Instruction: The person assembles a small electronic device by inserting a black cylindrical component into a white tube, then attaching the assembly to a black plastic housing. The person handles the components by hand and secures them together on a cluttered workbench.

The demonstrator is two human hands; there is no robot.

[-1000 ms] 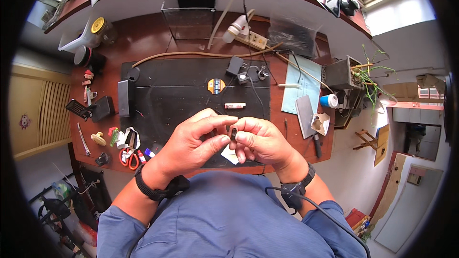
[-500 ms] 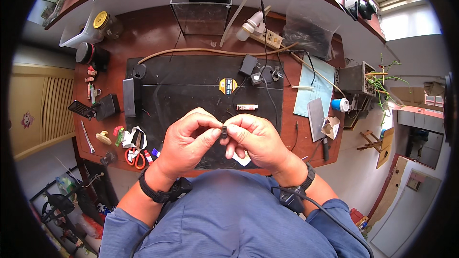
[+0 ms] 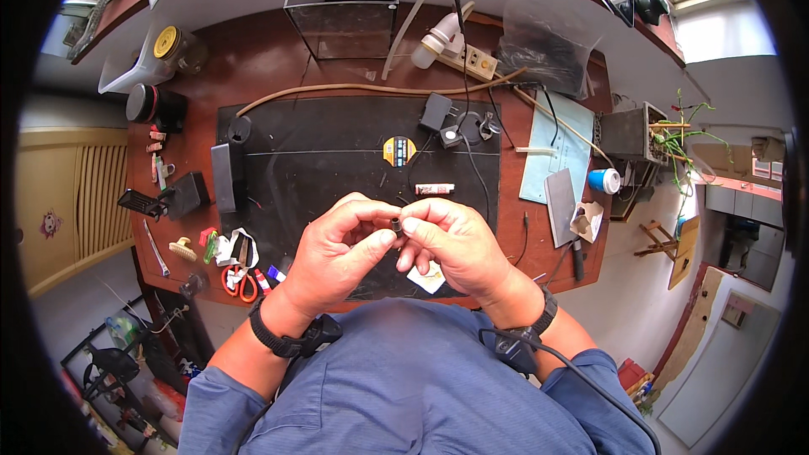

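Between my two hands, over the near part of the black desk mat (image 3: 337, 168), is a small dark cylindrical piece (image 3: 397, 226). My left hand (image 3: 341, 244) pinches it from the left with thumb and forefinger. From the other side, my right hand (image 3: 447, 240) grips it with thumb and fingertips closed. The fingers cover much of the piece, so its exact kind does not show. Below my right fingers lies a small white paper (image 3: 426, 278). A small printed tube (image 3: 435, 189) rests on the mat just beyond my right hand.
Orange-handled scissors (image 3: 240, 282) and small items lie at left, near a black box (image 3: 189, 194). Black adapters (image 3: 436, 112) with cables and a round yellow-and-black label (image 3: 399, 152) are farther back. A power strip (image 3: 479, 62), a glass tank (image 3: 341, 29) and a blue cup (image 3: 603, 180) stand around.
The view has shifted slightly. Both hands stay together on the small dark piece, which has tilted a little between the fingers, and more of the white paper shows.
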